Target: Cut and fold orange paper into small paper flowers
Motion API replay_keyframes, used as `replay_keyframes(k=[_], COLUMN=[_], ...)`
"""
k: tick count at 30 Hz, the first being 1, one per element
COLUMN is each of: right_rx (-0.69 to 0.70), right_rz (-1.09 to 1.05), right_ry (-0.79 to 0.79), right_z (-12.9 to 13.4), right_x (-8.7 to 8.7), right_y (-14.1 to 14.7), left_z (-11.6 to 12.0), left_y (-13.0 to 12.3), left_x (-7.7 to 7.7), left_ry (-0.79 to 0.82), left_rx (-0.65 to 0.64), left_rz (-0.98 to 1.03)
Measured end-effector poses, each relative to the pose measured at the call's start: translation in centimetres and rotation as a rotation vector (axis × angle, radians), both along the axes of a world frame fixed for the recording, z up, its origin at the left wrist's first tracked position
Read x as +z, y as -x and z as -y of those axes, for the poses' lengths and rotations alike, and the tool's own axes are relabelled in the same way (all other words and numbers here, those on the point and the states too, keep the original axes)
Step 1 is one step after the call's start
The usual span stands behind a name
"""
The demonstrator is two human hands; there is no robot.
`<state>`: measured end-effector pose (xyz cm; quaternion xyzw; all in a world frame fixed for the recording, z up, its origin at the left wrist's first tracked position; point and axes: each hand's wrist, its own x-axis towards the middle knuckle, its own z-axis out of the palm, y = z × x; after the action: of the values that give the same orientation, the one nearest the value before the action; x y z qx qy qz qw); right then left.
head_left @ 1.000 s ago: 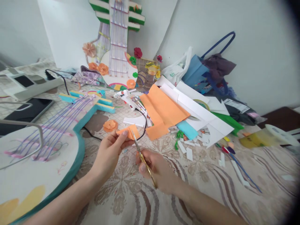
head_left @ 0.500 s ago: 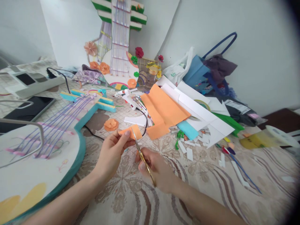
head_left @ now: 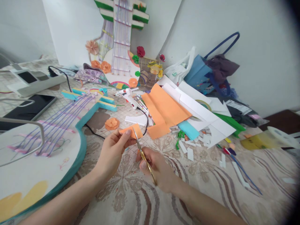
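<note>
From the head, one camera looks forward and down at the nearby hands (head_left: pixel 112 151) and wall (head_left: pixel 257 56) beyond.

Patterned cloth (head_left: pixel 131 200), white scraps (head_left: pixel 190 154), phone (head_left: pixel 38 105)

You have 2 hands (head_left: pixel 112 150), 1 pair of scissors (head_left: pixel 145 158), 1 glue gun (head_left: pixel 130 97), 1 phone (head_left: pixel 29 111) and 2 red flowers (head_left: pixel 141 51).

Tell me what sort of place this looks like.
Probably a craft table, perhaps at home, judging by the scissors in the right hand, the white glue gun and the teal-edged guitar model.
</note>
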<state>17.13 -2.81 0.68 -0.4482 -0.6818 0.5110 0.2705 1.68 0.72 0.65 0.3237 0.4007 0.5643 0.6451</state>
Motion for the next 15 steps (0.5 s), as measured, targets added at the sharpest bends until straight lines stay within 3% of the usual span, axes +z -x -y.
replay_keyframes(k=[15], right_rx=[-0.001], right_rz=[0.020], right_ry=[0.065], right_z=[0.18], right_x=[0.09], right_y=[0.23], left_z=[0.12], left_y=[-0.04], left_x=[0.34], left_ry=[-0.013], left_rx=[-0.011], left_rz=[0.013])
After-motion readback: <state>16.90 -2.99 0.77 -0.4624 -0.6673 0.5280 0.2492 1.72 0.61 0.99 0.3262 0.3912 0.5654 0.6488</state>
